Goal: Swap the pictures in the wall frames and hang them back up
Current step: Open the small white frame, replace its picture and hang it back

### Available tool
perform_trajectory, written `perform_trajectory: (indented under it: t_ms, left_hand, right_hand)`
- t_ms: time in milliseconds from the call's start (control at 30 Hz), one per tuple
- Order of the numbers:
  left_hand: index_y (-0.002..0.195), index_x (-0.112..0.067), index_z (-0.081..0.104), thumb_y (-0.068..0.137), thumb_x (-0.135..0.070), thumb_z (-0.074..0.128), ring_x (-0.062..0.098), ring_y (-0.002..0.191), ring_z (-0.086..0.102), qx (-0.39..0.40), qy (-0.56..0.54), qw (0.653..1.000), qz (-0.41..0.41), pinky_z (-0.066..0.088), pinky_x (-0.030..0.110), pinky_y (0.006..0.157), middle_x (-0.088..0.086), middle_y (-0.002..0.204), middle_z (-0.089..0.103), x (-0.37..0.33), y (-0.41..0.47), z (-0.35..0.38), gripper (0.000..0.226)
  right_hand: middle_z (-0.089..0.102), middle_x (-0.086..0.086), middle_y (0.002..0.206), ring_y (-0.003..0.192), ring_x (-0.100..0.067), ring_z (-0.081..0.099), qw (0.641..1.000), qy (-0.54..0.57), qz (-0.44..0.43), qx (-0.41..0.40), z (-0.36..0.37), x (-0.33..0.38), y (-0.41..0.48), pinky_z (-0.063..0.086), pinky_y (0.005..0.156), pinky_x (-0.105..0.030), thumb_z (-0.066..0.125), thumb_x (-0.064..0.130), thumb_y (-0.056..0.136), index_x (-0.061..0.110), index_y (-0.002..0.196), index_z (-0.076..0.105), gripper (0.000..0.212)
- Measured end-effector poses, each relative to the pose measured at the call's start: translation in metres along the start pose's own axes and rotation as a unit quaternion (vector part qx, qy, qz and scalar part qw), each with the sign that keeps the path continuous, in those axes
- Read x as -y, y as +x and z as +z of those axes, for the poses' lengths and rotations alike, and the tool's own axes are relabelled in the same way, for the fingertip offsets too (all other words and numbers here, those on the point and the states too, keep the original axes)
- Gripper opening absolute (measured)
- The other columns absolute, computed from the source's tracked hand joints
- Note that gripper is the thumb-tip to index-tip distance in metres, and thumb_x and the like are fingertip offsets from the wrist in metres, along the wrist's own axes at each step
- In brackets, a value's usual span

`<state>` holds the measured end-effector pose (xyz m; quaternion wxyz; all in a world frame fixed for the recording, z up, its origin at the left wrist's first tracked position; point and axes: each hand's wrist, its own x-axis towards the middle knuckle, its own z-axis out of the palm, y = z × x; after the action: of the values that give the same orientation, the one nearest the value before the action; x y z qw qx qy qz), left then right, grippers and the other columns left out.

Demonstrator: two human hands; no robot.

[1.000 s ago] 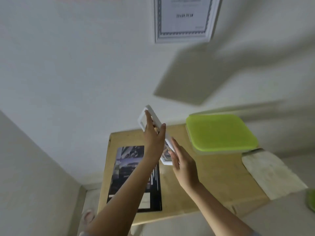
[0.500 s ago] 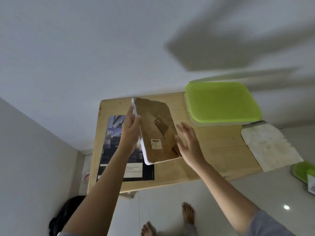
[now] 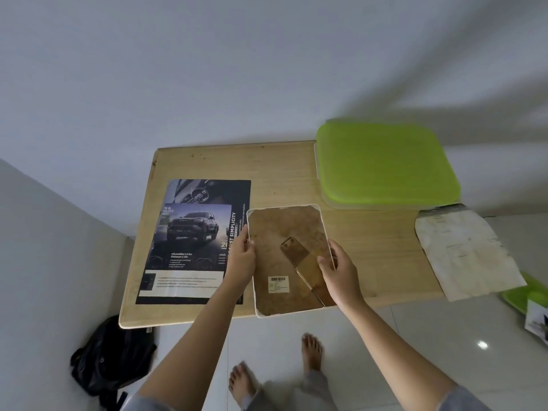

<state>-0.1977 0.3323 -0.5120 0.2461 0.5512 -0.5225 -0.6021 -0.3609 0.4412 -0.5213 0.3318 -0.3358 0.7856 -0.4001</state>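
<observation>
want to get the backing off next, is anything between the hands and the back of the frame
Nothing visible does. The frame is back-up, left hand gripping its left edge, right hand its right edge; only its own stand lies across it.

frame [image 3: 284, 247]: front faces away, only the brown back shows, so the picture in it can't be seen
barcode label [image 3: 278, 283]: print is way too tiny to read
car poster [image 3: 192, 241]: right edge tucked behind the left hand [image 3: 241, 259] and the frame, fine print unreadable
worn paper [image 3: 462, 250]: writing too faint to make out
green tray [image 3: 516, 298]: chopped off by the right edge
</observation>
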Motion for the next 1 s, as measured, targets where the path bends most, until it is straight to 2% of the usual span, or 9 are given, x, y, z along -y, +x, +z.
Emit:
perform_trajectory:
  t_ms: [100, 167, 233, 467, 667, 733, 867, 933, 1000]
  left_hand:
    - [0.136, -0.028, 0.04, 0.099, -0.017, 0.035, 0.021, 0.119, 0.046, -0.038, 0.075, 0.996, -0.016, 0.039, 0.036, 0.103, 0.004, 0.132, 0.04, 0.006, 0.002, 0.01, 0.039]
    - [0.141, -0.021, 0.035, 0.099, -0.014, 0.036, 0.018, 0.117, 0.041, -0.061, 0.11, 0.992, -0.021, 0.033, 0.026, 0.097, 0.008, 0.135, 0.033, 0.008, 0.002, 0.015, 0.042]
    - [0.142, -0.017, 0.033, 0.099, -0.013, 0.039, 0.02, 0.119, 0.042, -0.075, 0.141, 0.987, -0.006, 0.034, 0.025, 0.095, 0.01, 0.137, 0.035, 0.008, 0.002, 0.018, 0.044]
    - [0.143, -0.014, 0.032, 0.096, -0.015, 0.048, 0.022, 0.122, 0.042, -0.087, 0.18, 0.98, 0.001, 0.038, 0.034, 0.102, 0.008, 0.135, 0.036, 0.017, 0.003, 0.016, 0.05]
    - [0.132, -0.013, 0.044, 0.092, -0.024, 0.055, 0.021, 0.115, 0.041, -0.094, 0.212, 0.972, 0.025, 0.041, 0.041, 0.103, 0.009, 0.122, 0.038, 0.027, -0.01, 0.01, 0.043]
    - [0.138, -0.018, 0.035, 0.087, -0.035, 0.06, 0.018, 0.12, 0.036, -0.053, 0.235, 0.97, 0.041, 0.038, 0.036, 0.105, 0.005, 0.127, 0.034, 0.031, -0.02, 0.006, 0.06]
    - [0.149, -0.017, -0.002, 0.059, -0.054, 0.078, 0.012, 0.137, 0.012, 0.085, 0.255, 0.962, 0.045, 0.022, 0.034, 0.113, -0.009, 0.149, 0.004, 0.039, -0.043, -0.002, 0.126]
    - [0.146, -0.02, -0.021, 0.05, -0.058, 0.081, 0.012, 0.142, -0.007, 0.133, 0.294, 0.946, 0.031, 0.011, 0.038, 0.116, -0.013, 0.153, -0.018, 0.043, -0.049, -0.006, 0.144]
    - [0.14, -0.023, -0.031, 0.045, -0.061, 0.081, 0.012, 0.142, -0.017, 0.156, 0.334, 0.929, 0.031, 0.006, 0.039, 0.116, -0.013, 0.15, -0.031, 0.046, -0.049, -0.009, 0.152]
  right_hand:
    - [0.046, -0.01, 0.136, 0.128, -0.019, 0.042, 0.997, -0.063, -0.037, -0.021, -0.001, -0.003, 0.001, 0.025, 0.101, -0.015, 0.052, 0.014, 0.093, 0.008, 0.139, 0.038, 0.048]
    - [0.045, -0.011, 0.134, 0.126, -0.019, 0.043, 0.995, -0.084, -0.047, -0.022, 0.0, -0.005, 0.001, 0.024, 0.099, -0.012, 0.05, 0.015, 0.094, 0.007, 0.14, 0.036, 0.049]
    - [0.044, -0.01, 0.135, 0.127, -0.019, 0.042, 0.993, -0.103, -0.053, -0.018, 0.001, -0.007, 0.002, 0.022, 0.097, -0.01, 0.048, 0.017, 0.095, 0.007, 0.142, 0.033, 0.05]
    - [0.043, -0.009, 0.131, 0.127, -0.021, 0.035, 0.985, -0.16, -0.065, -0.007, 0.004, -0.009, 0.002, 0.022, 0.097, -0.014, 0.047, 0.019, 0.095, 0.006, 0.141, 0.033, 0.05]
    - [0.045, -0.013, 0.121, 0.119, -0.027, 0.04, 0.979, -0.193, -0.069, -0.007, 0.003, 0.002, 0.02, 0.034, 0.097, -0.028, 0.053, 0.017, 0.091, 0.003, 0.129, 0.045, 0.041]
    - [0.044, -0.014, 0.122, 0.119, -0.028, 0.041, 0.979, -0.19, -0.075, 0.001, 0.005, 0.008, 0.035, 0.033, 0.098, -0.029, 0.053, 0.016, 0.091, 0.004, 0.131, 0.044, 0.042]
    - [0.037, -0.011, 0.131, 0.124, -0.025, 0.035, 0.976, -0.203, -0.064, 0.041, 0.011, 0.023, 0.066, 0.033, 0.101, -0.033, 0.047, 0.021, 0.094, 0.013, 0.14, 0.036, 0.048]
    - [0.035, -0.01, 0.132, 0.125, -0.027, 0.032, 0.974, -0.214, -0.058, 0.055, 0.013, 0.026, 0.077, 0.034, 0.1, -0.038, 0.044, 0.023, 0.095, 0.017, 0.141, 0.034, 0.048]
    - [0.034, -0.01, 0.133, 0.125, -0.028, 0.032, 0.972, -0.218, -0.058, 0.061, 0.015, 0.027, 0.082, 0.035, 0.099, -0.039, 0.043, 0.023, 0.095, 0.018, 0.141, 0.035, 0.047]
